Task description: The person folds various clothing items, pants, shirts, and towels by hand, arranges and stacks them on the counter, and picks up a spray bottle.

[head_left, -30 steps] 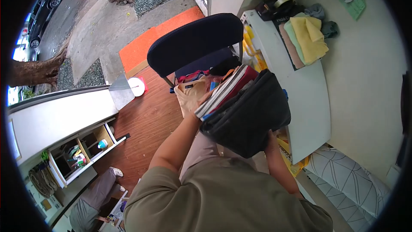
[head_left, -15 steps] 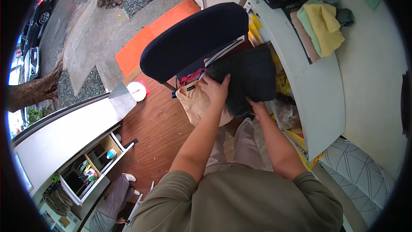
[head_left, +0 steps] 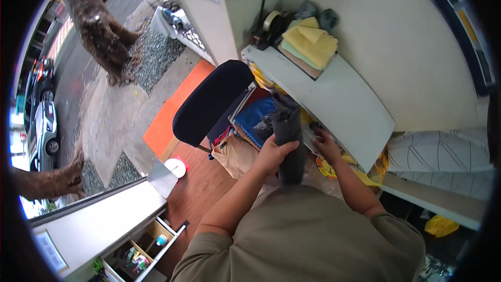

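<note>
My left hand (head_left: pixel 276 151) grips a dark grey garment (head_left: pixel 290 164), which hangs bunched in a long narrow shape over my lap. My right hand (head_left: pixel 325 145) is just right of the garment, apart from it, blurred, with its fingers partly curled. Beyond the garment, a blue item (head_left: pixel 255 117) lies on the chair's seat. A beige cloth (head_left: pixel 236 154) drapes over the seat's near edge, beside my left forearm.
The dark chair backrest (head_left: pixel 211 104) stands ahead. At right, a white table (head_left: pixel 344 99) bears folded cloths (head_left: pixel 311 46). Yellow bags (head_left: pixel 376 169) lie under its edge. An open drawer unit (head_left: pixel 148 248) stands lower left, and a white round object (head_left: pixel 175 167) is on the floor.
The dark garment has gone from spread flat to lifted and bunched in my left hand, uncovering the blue item. My right hand has come off it. The view has turned to the right.
</note>
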Available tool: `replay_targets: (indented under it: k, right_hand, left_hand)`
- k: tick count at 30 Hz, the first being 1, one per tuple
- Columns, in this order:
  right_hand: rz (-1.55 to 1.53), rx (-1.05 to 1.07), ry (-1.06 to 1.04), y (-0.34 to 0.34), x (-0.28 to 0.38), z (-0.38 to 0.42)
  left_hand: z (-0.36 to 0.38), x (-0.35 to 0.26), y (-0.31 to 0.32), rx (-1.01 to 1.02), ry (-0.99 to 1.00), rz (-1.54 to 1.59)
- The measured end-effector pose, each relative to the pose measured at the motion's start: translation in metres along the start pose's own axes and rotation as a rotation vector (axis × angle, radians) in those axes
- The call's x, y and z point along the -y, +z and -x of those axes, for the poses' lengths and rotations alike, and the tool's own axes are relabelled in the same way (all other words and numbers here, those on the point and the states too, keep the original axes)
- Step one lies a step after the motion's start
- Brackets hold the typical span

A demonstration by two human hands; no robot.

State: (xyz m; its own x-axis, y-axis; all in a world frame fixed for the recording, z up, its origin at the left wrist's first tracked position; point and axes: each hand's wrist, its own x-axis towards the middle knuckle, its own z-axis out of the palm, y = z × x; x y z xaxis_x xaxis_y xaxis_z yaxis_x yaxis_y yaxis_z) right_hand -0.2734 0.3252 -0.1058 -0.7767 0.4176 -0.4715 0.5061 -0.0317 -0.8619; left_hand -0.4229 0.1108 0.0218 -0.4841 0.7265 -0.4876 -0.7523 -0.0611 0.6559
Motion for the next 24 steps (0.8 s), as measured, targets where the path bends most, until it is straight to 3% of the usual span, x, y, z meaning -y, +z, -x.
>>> replay_targets:
  k: [2, 4, 8, 11, 14, 15, 16, 17, 18, 19, 24]
  right_hand:
    - [-0.553, 0.107, 0.096, -0.028, 0.008, 0.001]
    - [-0.860, 0.191, 0.102, -0.041, 0.021, 0.014]
    - [-0.974, 0.227, -0.065, -0.067, 0.051, 0.060]
    - [-0.908, 0.233, -0.217, -0.091, 0.076, 0.082]
    - [-0.807, 0.237, -0.351, -0.121, 0.098, 0.085]
    - [-0.779, 0.241, -0.397, -0.129, 0.104, 0.084]
    - [-0.754, 0.244, -0.429, -0.136, 0.109, 0.082]
    - [-0.727, 0.251, -0.459, -0.141, 0.114, 0.079]
    - [-0.704, 0.261, -0.482, -0.147, 0.118, 0.076]
    - [-0.681, 0.272, -0.499, -0.152, 0.121, 0.074]
    - [-0.574, 0.329, -0.504, -0.188, 0.121, 0.077]
  left_hand:
    - [0.016, -0.041, 0.043, 0.150, -0.096, 0.064]
    - [0.022, -0.071, 0.083, 0.336, -0.153, 0.124]
    - [0.017, -0.112, 0.155, 0.459, -0.212, 0.176]
    - [-0.032, -0.110, 0.160, 0.450, -0.154, 0.080]
    - [-0.070, -0.080, 0.164, 0.075, 0.257, -0.558]
    - [-0.058, -0.064, 0.185, -0.240, 0.689, -1.091]
    - [-0.048, -0.056, 0.200, -0.059, 0.869, -1.086]
    - [-0.048, -0.036, 0.214, 0.051, 0.938, -1.297]
    - [-0.019, -0.039, 0.243, 0.235, 0.496, -1.348]
    - [-0.015, -0.029, 0.263, 0.318, 0.279, -1.375]
    - [-0.052, 0.004, 0.279, 0.169, 0.083, -1.076]
